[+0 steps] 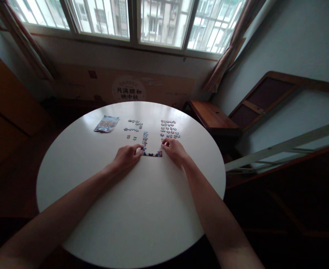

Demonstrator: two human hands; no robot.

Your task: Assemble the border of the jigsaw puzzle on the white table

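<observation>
Joined jigsaw pieces form an L on the white round table, with a strip running away from me on the left. At the lower left corner, my left hand grips the puzzle's edge between thumb and curled fingers. My right hand is closed in a pinch by the right end of the bottom row, on what looks like a jigsaw piece, mostly hidden by the fingertips. Loose jigsaw pieces lie in rows just beyond the right hand. More loose pieces are spread beyond the left hand.
A picture sheet or packet lies at the table's far left. A wooden stool or bench stands behind its right side. Barred windows and a printed panel are beyond. A pale rail slopes along the right.
</observation>
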